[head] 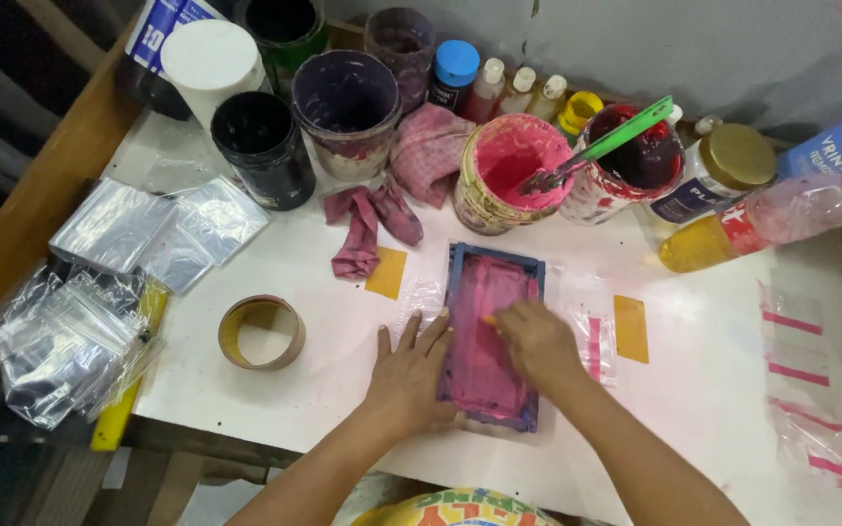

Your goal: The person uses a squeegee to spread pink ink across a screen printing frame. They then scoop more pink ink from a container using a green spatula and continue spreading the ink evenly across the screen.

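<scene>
Pink ink covers the small blue-framed screen (492,336) under our hands. Our left hand (409,375) lies open and flat on its left edge; our right hand (536,341) is curled around something we cannot make out. If the left hand slackens, the frame could shift and smear.

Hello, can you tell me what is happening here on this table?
A person is working pink ink across a small blue-framed printing screen on a white table. The left hand presses flat on the frame's left edge, and the right hand rests on the mesh, closed on something small. Open ink pots stand behind.
</scene>
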